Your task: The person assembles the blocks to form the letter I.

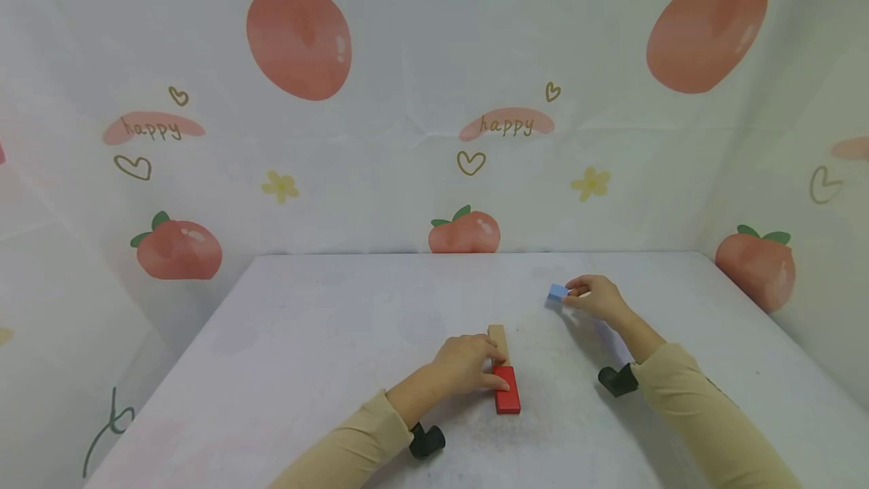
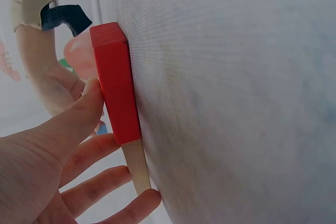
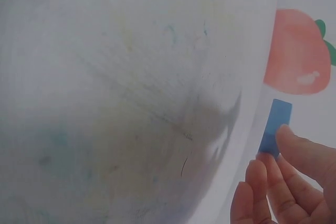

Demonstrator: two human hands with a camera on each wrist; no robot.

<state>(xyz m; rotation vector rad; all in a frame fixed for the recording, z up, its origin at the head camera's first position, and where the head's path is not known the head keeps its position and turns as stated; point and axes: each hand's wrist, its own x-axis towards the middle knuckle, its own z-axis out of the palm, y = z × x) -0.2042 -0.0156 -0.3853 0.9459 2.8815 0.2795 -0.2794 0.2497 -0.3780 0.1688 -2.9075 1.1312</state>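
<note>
A red rectangular block (image 1: 507, 391) lies on the table end to end with a plain wooden block (image 1: 498, 342). My left hand (image 1: 465, 364) rests over the two from the left. In the left wrist view, its thumb touches the red block (image 2: 116, 85), while the other fingers stretch loosely along the wooden block (image 2: 137, 166). Farther back on the right, my right hand (image 1: 597, 298) pinches a small blue block (image 1: 558, 293) between thumb and fingertips. The right wrist view shows the blue block (image 3: 276, 127) held up off the table, most of it sticking out past the thumb.
The white table (image 1: 339, 323) carries faint stains. Behind it hangs a white cloth (image 1: 394, 134) printed with peaches. A black wrist mount (image 1: 426, 441) sits under the left cuff, and another black mount (image 1: 616, 381) hangs under the right one.
</note>
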